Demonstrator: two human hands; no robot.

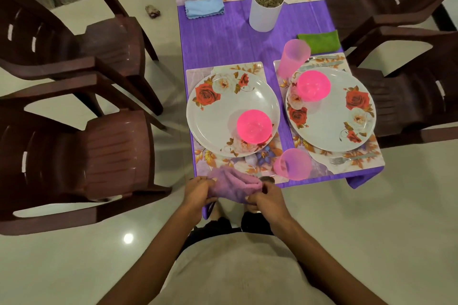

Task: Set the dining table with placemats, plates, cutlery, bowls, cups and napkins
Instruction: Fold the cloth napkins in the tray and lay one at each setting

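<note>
At the left edge of the view two dark brown plastic armchairs [81, 131] stand pulled back from the purple-covered bench [223, 39], leaving room to work at its near end. Just right of them the person's left hand [197, 192] pinches one side of a soft lilac cloth napkin [233, 187], its grip narrow and closed on the fabric; the napkin sits at the bench's near edge, overlapping the front of the floral rectangular placemat [250, 162], probably so it can be folded flat there. On that placemat rests a round white plate with red roses [218, 106], carrying a small bright pink plastic bowl [254, 126] off-centre toward its near right. The right hand [266, 202] holds the napkin's other side, fingers curled tight on the cloth; both hands seem to be shaping or smoothing it. This setting shows no cutlery that I can see. Further right a translucent pink plastic tumbler [293, 164] stands between the two near placemats, and beyond it the right-hand setting looks complete, with a folded green napkin [319, 42] beside its far edge.
</note>
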